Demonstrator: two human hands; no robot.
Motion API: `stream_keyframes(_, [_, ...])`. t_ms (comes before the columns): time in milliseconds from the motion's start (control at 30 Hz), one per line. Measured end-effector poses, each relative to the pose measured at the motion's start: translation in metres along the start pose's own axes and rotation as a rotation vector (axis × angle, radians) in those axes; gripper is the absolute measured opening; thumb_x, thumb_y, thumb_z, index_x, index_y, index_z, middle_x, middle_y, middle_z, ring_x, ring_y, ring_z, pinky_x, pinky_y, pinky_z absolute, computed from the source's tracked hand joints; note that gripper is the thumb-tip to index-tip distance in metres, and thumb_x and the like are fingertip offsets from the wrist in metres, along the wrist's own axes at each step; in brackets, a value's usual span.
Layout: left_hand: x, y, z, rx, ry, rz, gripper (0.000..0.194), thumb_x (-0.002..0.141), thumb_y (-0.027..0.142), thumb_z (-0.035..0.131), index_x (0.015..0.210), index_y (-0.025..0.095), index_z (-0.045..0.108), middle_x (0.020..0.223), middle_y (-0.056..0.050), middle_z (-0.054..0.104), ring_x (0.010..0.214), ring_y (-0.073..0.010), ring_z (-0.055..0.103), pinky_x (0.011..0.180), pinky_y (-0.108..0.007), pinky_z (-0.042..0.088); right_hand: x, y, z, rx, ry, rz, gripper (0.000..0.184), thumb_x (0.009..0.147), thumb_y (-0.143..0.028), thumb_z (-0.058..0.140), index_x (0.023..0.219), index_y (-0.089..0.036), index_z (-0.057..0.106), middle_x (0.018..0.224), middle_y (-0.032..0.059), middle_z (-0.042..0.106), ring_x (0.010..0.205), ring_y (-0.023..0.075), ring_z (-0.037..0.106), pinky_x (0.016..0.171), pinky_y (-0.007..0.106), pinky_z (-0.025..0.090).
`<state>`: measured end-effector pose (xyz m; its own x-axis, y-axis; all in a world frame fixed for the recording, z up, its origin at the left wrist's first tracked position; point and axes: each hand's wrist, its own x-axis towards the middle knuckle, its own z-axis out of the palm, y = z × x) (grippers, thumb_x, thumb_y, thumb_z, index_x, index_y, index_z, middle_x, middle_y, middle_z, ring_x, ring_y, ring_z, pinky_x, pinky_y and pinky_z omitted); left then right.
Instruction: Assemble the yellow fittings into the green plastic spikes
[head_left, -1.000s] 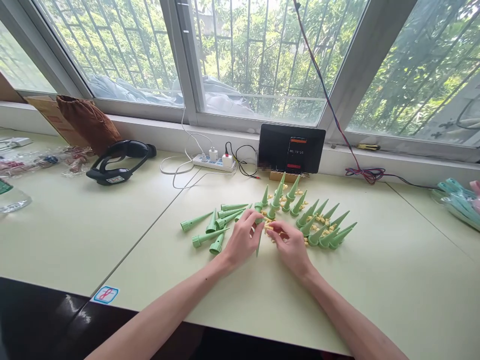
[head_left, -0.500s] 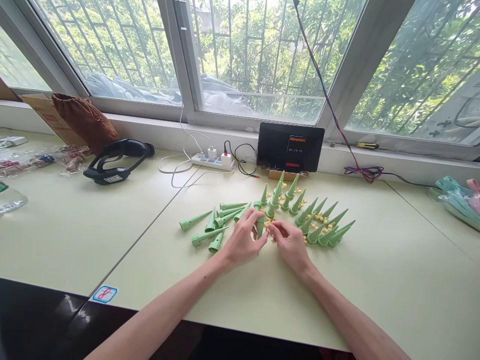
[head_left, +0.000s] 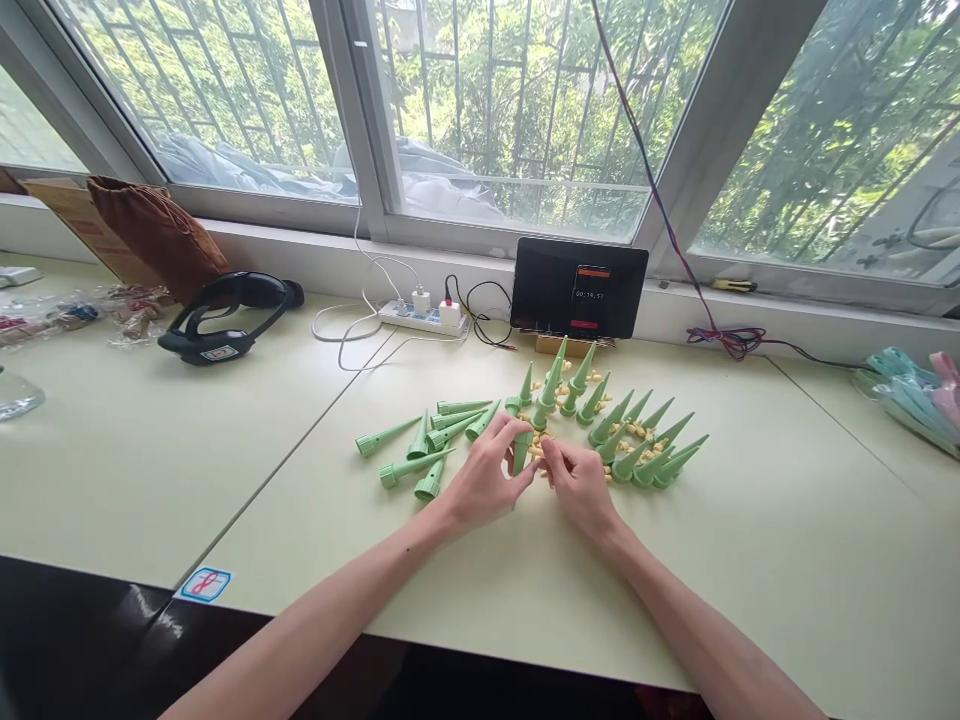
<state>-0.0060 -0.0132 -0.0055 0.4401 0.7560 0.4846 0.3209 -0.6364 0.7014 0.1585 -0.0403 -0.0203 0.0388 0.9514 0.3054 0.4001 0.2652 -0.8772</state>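
Thumb and fingers of my left hand (head_left: 484, 478) are closed round a green plastic watering spike (head_left: 521, 455), which is held with its tip down. Close beside it, my right hand (head_left: 586, 490) pinches a small yellow valve (head_left: 536, 453) against the spike's side; the fingertips partly cover it, and I cannot tell how far it sits in the spike. Left of my hands lie several loose green spikes (head_left: 411, 467). To the right stand several green spikes (head_left: 630, 462) with tips up, and small yellow valves (head_left: 634, 430) lie or stick out among them.
Behind the spikes a black tablet (head_left: 540, 290) showing a timer leans on a small stand. A white power strip (head_left: 420, 319) with cables is left of it. Farther left are a black headset (head_left: 225, 320) and a brown pouch (head_left: 154, 240). Bundled wires (head_left: 727, 340) lie at the back right.
The right hand's fingers have shifted slightly at the yellow valve beside the spike. The left hand keeps its hold. The whole view has shifted a little.
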Motion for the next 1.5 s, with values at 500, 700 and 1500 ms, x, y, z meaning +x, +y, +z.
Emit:
stream_keyframes(500, [0.0005, -0.0014, -0.0005, 0.007, 0.007, -0.02, 0.03, 0.083, 0.014, 0.06, 0.112, 0.023, 0.053, 0.106, -0.003, 0.052, 0.062, -0.0073, 0.053, 0.064, -0.027, 0.052, -0.001, -0.0027, -0.0017, 0.05, -0.065, -0.022, 0.032, 0.096, -0.046, 0.053, 0.086, -0.018, 0.063, 0.069, 0.0014, 0.061, 0.056, 0.0136, 0.051, 0.053, 0.026, 0.04])
stream_keyframes(700, [-0.0002, 0.0003, 0.0, 0.007, 0.004, -0.017, 0.026, 0.085, 0.016, 0.06, 0.11, 0.023, 0.053, 0.105, -0.003, 0.053, 0.063, -0.0081, 0.053, 0.064, -0.028, 0.052, 0.0003, -0.0012, -0.0016, -0.006, -0.055, -0.004, 0.048, 0.1, -0.05, 0.043, 0.065, -0.019, 0.053, 0.055, -0.001, 0.051, 0.05, 0.0122, 0.044, 0.051, 0.026, 0.034])
stream_keyframes(1500, [-0.0005, 0.0019, 0.0008, -0.025, 0.02, -0.066, 0.028, 0.084, 0.014, 0.06, 0.11, 0.023, 0.055, 0.104, -0.003, 0.054, 0.062, -0.008, 0.053, 0.064, -0.028, 0.053, -0.0017, -0.0045, -0.0012, 0.029, -0.056, 0.001, 0.034, 0.096, -0.05, 0.052, 0.086, -0.018, 0.061, 0.068, 0.0009, 0.06, 0.054, 0.0135, 0.048, 0.051, 0.027, 0.037])
